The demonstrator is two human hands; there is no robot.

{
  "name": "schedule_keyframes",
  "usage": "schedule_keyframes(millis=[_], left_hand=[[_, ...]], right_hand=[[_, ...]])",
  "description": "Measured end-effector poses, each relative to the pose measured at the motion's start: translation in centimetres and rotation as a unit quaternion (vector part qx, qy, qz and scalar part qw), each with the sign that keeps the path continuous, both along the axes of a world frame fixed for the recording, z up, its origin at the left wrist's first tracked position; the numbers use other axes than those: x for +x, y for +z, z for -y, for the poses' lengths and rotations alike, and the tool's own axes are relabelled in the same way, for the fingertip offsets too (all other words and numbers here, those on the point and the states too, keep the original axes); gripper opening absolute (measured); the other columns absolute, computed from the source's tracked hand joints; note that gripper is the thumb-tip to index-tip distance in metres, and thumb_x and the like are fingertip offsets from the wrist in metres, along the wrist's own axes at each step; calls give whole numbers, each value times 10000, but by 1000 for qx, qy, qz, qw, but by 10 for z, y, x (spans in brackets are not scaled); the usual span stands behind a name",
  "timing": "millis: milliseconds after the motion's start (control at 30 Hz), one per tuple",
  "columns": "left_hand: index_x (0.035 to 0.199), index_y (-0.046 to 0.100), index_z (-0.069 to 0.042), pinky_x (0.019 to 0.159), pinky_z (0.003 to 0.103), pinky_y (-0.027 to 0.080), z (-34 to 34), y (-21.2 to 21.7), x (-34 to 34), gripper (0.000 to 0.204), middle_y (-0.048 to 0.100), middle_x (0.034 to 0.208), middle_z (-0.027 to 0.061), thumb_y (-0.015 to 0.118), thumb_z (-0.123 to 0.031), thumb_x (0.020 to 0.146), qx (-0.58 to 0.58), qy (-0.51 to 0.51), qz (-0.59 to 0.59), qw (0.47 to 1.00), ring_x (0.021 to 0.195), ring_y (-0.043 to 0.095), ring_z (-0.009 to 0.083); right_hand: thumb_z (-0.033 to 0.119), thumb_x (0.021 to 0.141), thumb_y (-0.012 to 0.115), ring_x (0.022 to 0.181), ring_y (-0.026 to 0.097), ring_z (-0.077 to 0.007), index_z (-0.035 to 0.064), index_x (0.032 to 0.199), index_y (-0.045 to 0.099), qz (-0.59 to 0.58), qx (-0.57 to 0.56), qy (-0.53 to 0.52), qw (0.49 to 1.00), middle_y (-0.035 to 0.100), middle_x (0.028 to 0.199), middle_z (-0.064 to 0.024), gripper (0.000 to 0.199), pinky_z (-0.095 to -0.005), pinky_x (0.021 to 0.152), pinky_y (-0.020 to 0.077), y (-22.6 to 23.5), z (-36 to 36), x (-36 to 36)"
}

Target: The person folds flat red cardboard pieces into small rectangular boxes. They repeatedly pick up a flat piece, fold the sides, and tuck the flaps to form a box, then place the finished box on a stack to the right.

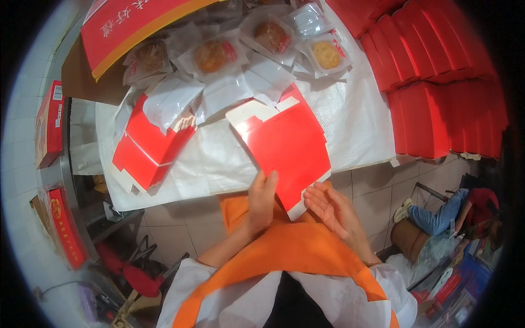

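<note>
Worktable (361, 136) under white plastic sheeting carries a stack of flat red cartons (437, 82) at the right edge, a half-erected red carton (145, 150) at left and wrapped round pastries (210, 56) at the back, over a tiled floor. Flat red cardboard box blank (287, 145) hangs over the near table edge: left hand (261, 199) clamps its lower edge, right hand (333, 210) lies open, palm up, just beside its bottom corner. Best done, I'd judge, by keeping that pinch close to a crease, squaring panels with the free hand.

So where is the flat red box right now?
The flat red box is mid-picture, between the left hand and right hand, over the white-covered table's edge.
</note>
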State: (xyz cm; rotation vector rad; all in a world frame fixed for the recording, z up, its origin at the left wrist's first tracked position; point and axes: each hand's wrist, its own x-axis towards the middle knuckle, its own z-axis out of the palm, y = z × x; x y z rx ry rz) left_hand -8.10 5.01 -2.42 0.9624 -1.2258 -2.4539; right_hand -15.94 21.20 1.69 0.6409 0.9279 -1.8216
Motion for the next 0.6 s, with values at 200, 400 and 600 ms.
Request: schedule_keyframes(millis=[200, 400, 600], left_hand=[[1017, 519, 12, 679, 200, 391, -5, 17, 16, 246, 522, 852, -9, 433, -202, 932, -88, -64, 13, 994, 754, 454, 48], [1019, 522, 3, 683, 216, 404, 22, 8, 9, 244, 524, 845, 2, 470, -213, 917, -90, -106, 4, 990, 757, 464, 62], [1225, 327, -4, 855, 285, 404, 21, 31, -4, 468, 437, 1119, 77, 548, -224, 876, -67, 43, -73, 994, 1013, 441, 138]], right_hand=[[215, 925, 440, 1070, 506, -277, -7, 1191, 424, 15, -77, -58, 995, 491, 1170, -150, 347, -356, 887, 446, -18, -6, 12], [256, 936, 420, 1023, 531, -283, -6, 1215, 400, -118, -132, 67, 982, 487, 1202, -137, 382, -389, 831, 475, 13, 19, -2], [183, 920, 446, 947, 558, -253, -8, 1169, 455, -283, -56, 53, 956, 543, 1109, -105, 313, -352, 804, 469, 2, 53, 13]])
